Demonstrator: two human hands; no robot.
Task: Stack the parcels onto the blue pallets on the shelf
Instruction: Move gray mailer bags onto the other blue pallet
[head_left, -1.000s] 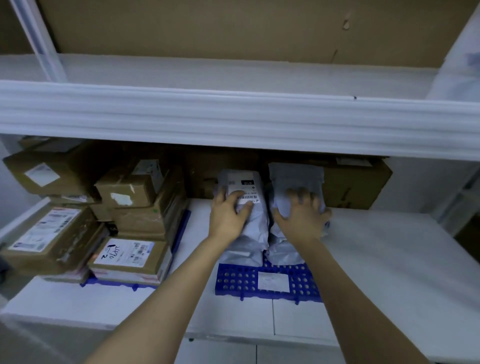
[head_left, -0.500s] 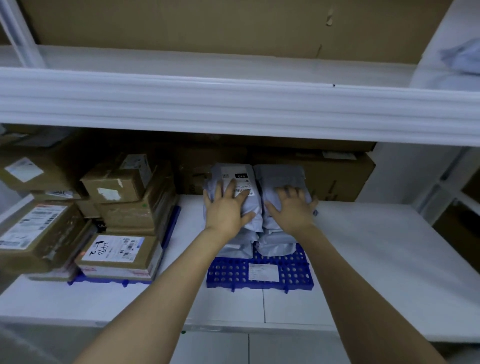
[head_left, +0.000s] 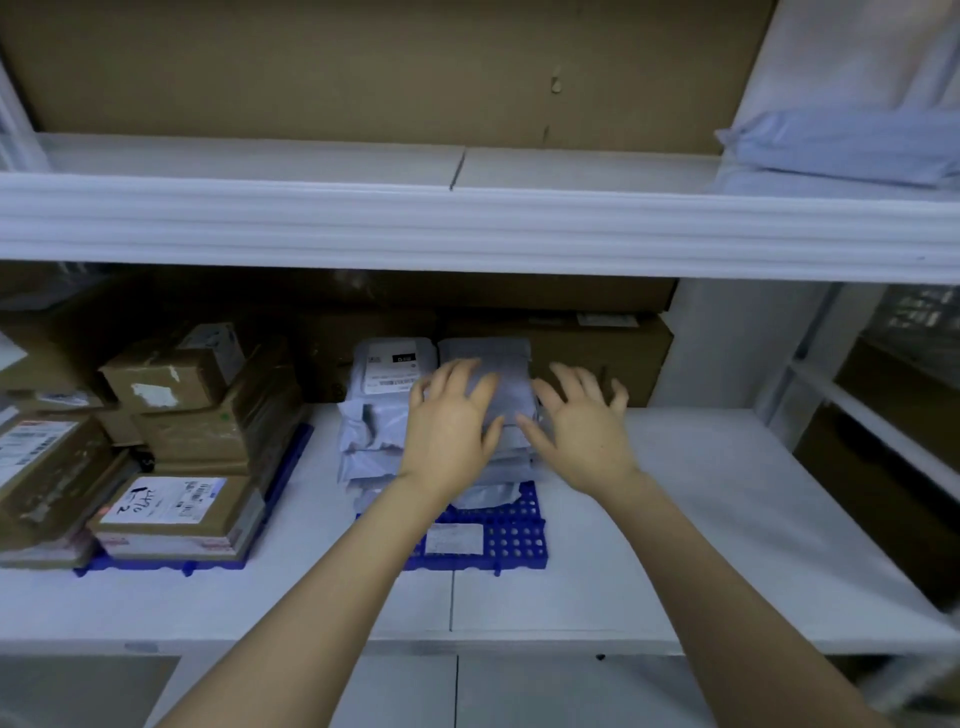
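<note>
Looks like the squaring-up bit of a placement, not a fresh pick. Got two stacks of grey mailers (head_left: 387, 415) side by side on the back half of the blue pallet (head_left: 514, 545), mid-shelf, close to the rear edge of the shelf (head_left: 701, 519) and right up against the brown cartons (head_left: 597, 343) behind.

Can see the left hand (head_left: 447, 431) lying on top of the right-hand stack, fingers spread and straight, pressing down rather than gripping. Can see the right hand (head_left: 582, 431) just off that stack's right side, fingers splayed and a little curled, holding nothing. Can't tell if the thumb actually touches the plastic.

Also got cardboard boxes (head_left: 192, 415) piled on a second pallet (head_left: 156, 564) by the left edge, plus one pale mailer (head_left: 841, 145) on the shelf above, near the right corner.

Guessing the next move: pat the pile straight, let go, then fetch another parcel. Slippery-looking poly bags, so probably needs a square push from both sides before letting go. Otherwise risks the top ones sliding toward the bare front of the pallet. Leaves plenty of open grid at the front edge for the next lot.
</note>
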